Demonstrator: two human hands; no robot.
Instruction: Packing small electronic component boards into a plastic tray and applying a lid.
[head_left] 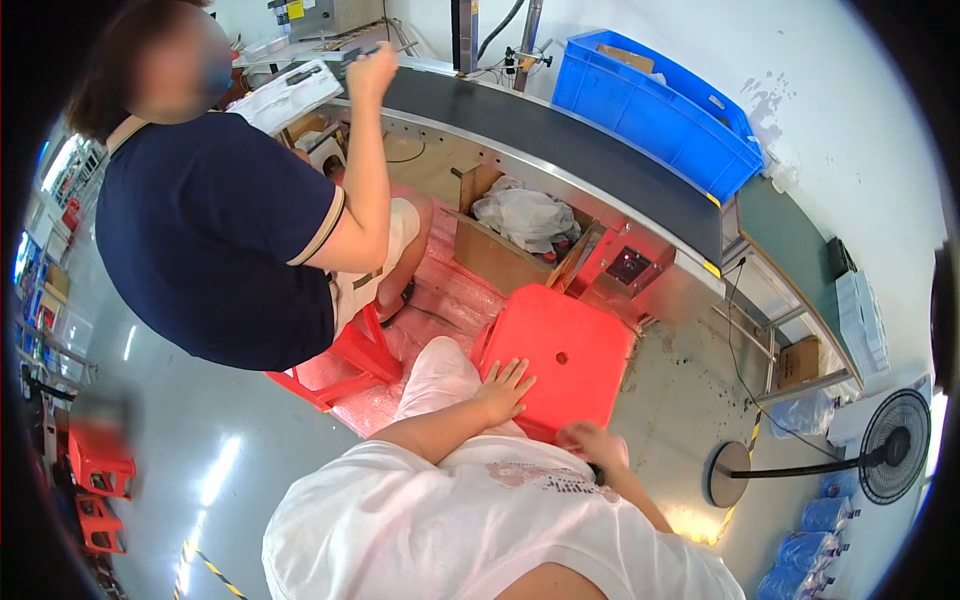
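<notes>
A red plastic stool [572, 345] with a small hole in its seat stands just in front of me. My left hand [505, 392] lies flat on the near left part of the seat, fingers spread. At the seat's near right edge is my right hand [592, 443], its fingers curled inward and partly hidden. Whether they grip the stool's rim or something small, I cannot make out. Beyond the stool, a long dark conveyor belt [560, 135] runs across. Under it sits an open cardboard box [490, 243] filled with whitish plastic bags [530, 215].
At left, a co-worker [220, 230] sits on another red stool [355, 355], one hand raised with a dark object over a white tray [290, 95]. A blue crate [650, 120] stands behind the belt. To the right are a standing fan [893, 447], its cord and a green-topped table [790, 255].
</notes>
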